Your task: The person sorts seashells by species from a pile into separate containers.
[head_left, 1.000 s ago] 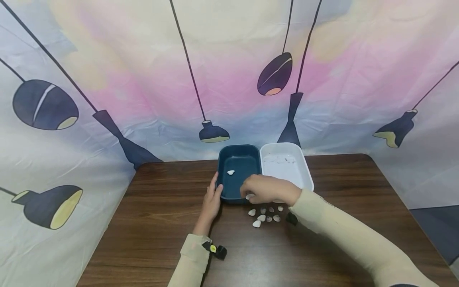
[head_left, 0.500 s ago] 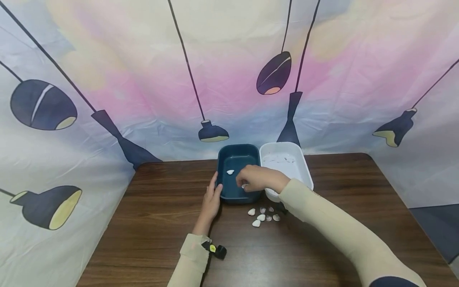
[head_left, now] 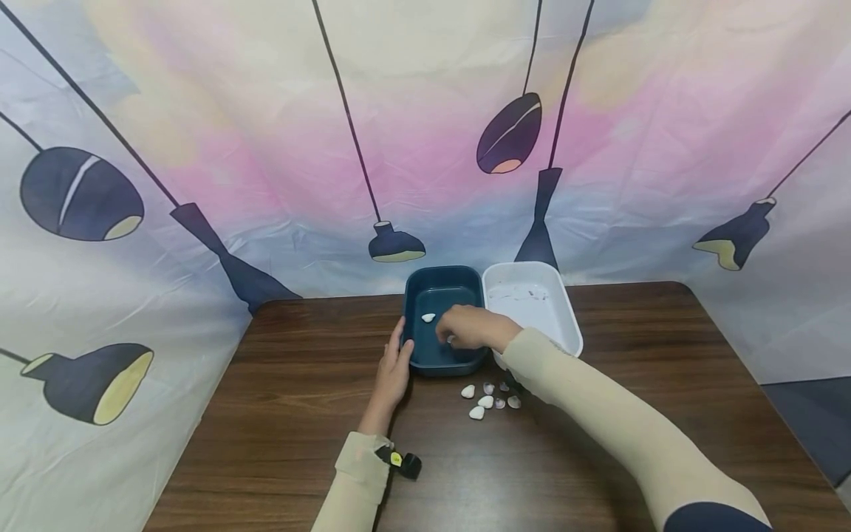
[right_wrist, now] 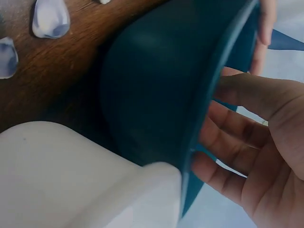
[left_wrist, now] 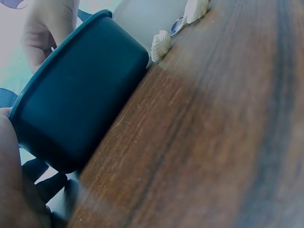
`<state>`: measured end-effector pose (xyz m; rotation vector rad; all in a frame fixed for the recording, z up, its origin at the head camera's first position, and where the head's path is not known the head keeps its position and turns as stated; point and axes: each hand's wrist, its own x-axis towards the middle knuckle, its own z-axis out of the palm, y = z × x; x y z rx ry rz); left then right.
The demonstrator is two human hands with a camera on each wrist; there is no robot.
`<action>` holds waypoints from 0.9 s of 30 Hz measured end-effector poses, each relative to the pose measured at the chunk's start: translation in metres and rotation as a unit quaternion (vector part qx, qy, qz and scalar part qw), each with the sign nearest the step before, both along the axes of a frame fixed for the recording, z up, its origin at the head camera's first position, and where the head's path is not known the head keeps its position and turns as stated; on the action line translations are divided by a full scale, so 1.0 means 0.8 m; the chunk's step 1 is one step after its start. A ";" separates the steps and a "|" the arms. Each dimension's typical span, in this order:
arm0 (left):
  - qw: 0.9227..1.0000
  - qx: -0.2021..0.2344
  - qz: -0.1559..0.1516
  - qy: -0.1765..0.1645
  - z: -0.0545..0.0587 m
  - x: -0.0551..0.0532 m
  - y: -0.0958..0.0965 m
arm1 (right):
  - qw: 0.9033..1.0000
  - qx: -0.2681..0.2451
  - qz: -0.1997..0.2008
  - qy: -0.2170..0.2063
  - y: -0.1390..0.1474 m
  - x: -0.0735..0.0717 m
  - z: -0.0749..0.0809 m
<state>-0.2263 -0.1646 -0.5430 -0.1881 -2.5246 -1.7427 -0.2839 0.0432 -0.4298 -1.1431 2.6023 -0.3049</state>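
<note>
A dark teal tray (head_left: 415,362) stands at the far middle of the table in the head view. My left hand (head_left: 392,366) rests against its left side with fingers extended. My right hand (head_left: 473,327) reaches over the tray, fingers curled down and pinching a white seashell (head_left: 450,339). In the right wrist view the fingertips are hidden behind the rim of the teal tray (right_wrist: 156,71). Another white seashell (head_left: 428,318) lies on the tray floor. In front of the tray several seashells (head_left: 476,414), white and translucent, are scattered on the table.
A white tray (head_left: 532,314) with small dark marks inside stands right up against the teal one. The brown wooden table (head_left: 299,384) ends at a printed cloth (head_left: 279,251) behind both trays. My right forearm crosses over the white tray's near corner.
My right hand moved up and left with the seashell, from the teal tray's near right corner to over its interior. My left hand stays in place.
</note>
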 end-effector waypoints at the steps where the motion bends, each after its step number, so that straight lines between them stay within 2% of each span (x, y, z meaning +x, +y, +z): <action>1: 1.000 0.000 0.001 0.000 0.000 0.000 0.000 | 1.000 0.002 -0.002 0.000 -0.002 -0.002 -0.003; 8: 1.000 -0.004 0.006 -0.013 -0.001 0.000 0.001 | 1.000 0.014 -0.026 -0.007 -0.007 -0.010 -0.020; 16: 1.000 -0.008 0.005 -0.008 -0.001 -0.003 0.001 | 0.998 0.006 -0.063 -0.002 -0.006 -0.022 -0.029; 27: 1.000 -0.008 0.004 -0.006 0.000 -0.003 0.002 | 0.995 0.012 -0.098 0.003 -0.011 -0.029 -0.049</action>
